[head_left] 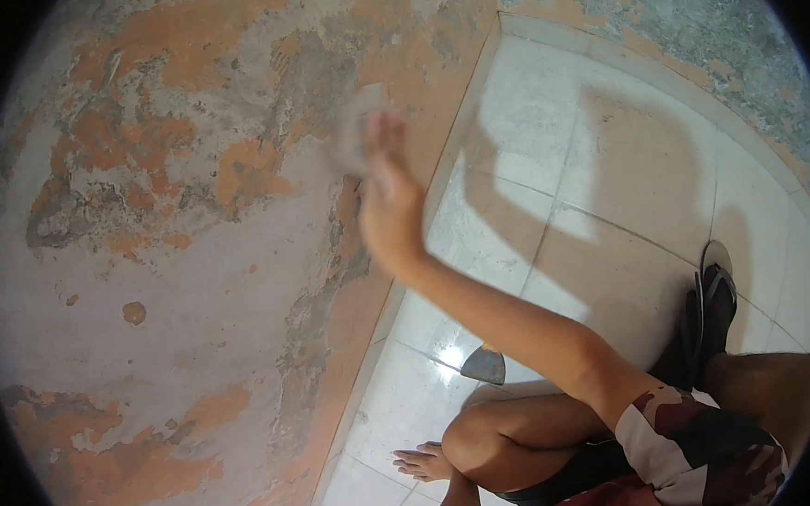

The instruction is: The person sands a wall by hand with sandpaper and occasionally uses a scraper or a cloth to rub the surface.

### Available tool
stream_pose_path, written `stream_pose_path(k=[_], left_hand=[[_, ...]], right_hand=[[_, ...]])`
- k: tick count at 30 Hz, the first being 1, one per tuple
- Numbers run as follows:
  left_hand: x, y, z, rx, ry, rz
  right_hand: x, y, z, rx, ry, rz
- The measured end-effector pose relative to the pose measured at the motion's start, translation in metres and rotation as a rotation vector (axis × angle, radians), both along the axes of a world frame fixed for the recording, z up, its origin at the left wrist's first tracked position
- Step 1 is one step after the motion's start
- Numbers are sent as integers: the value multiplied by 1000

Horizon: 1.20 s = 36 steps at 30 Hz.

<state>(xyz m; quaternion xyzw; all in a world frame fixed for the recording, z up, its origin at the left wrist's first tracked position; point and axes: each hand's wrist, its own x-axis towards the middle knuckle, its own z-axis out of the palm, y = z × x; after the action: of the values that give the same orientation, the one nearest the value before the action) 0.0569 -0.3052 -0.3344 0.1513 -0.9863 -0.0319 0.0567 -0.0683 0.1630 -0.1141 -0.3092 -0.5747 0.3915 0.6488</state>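
My right hand [391, 198] reaches out to the peeling wall [149, 306], its fingers pressed on a flat, pale grey-brown piece that looks like sandpaper [352, 137]. Motion blurs both the fingers and the sheet, which lies against the wall's lower part. Beside my bent knee, my left hand [422, 461] is low by the tiled floor with its fingers stretched out, holding nothing. A scraper [483, 366] with a dark, wide blade lies on the tiles below my right forearm; my arm hides part of its handle.
White floor tiles [520, 162] meet the wall along a low skirting strip. A second flaking wall [716, 30] forms the corner at the upper right. My foot in a dark sandal [718, 294] is planted on the right, and my shadow falls across the tiles.
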Motion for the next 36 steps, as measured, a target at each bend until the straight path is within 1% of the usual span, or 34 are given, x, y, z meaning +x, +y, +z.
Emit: stream_pose_path(k=[2,3,5,7,8,10,11,13,14,16,17,19,20,22,23,25,26,28,29,31,33,34,36], left_hand=[[-1,5,1,-10,9,3],[-1,8,3,-7,11,-5],[1,12,8,14,13,16],[0,18,8,15,9,18],[0,15,10,5,-4,27],[-1,7,5,-16,-1,20],[-1,6,2,-21,2,10],[-2,6,2,3,11,9],[-1,7,4,15,8,12],[-1,10,5,32,12,12],[-1,11,4,19,10,16],[-3,7,0,-3,13,27],[-4,5,-4,-18,20,11],[0,6,2,-4,45,-20],[1,8,3,1,49,-18],[-1,10,4,-7,28,2],[-1,10,3,-1,30,-3],[-2,8,-1,-17,52,-1],[-2,6,0,-19,55,-1],[-2,7,-1,-20,45,-4],[-3,-1,-7,-19,60,-14],[-2,-3,-9,2,74,-26],[0,2,-6,-5,69,-18]], right_hand=[[6,-40,30,163,22,117],[8,-49,22,166,23,109],[2,-57,-15,337,-48,183],[-5,-39,-46,-21,142,166],[0,-25,-43,-30,148,167],[18,0,-28,-308,29,92],[16,-7,-15,-312,29,92],[5,-32,9,105,61,109],[8,-46,9,107,65,105],[10,-67,4,335,-74,202],[7,-59,-10,340,-67,200],[4,-28,-45,87,-11,36],[7,-13,-45,78,-8,41],[16,9,-32,-241,3,-22],[12,-1,-20,-236,7,-20],[4,-46,2,17,43,28],[9,-65,0,23,45,23],[12,-93,-19,356,-136,204],[7,-87,-32,354,-133,204],[-3,-53,-59,20,45,92],[12,-7,-44,-278,-1,-24],[11,-11,-41,-283,-5,-23],[2,-14,-22,-107,54,7]])
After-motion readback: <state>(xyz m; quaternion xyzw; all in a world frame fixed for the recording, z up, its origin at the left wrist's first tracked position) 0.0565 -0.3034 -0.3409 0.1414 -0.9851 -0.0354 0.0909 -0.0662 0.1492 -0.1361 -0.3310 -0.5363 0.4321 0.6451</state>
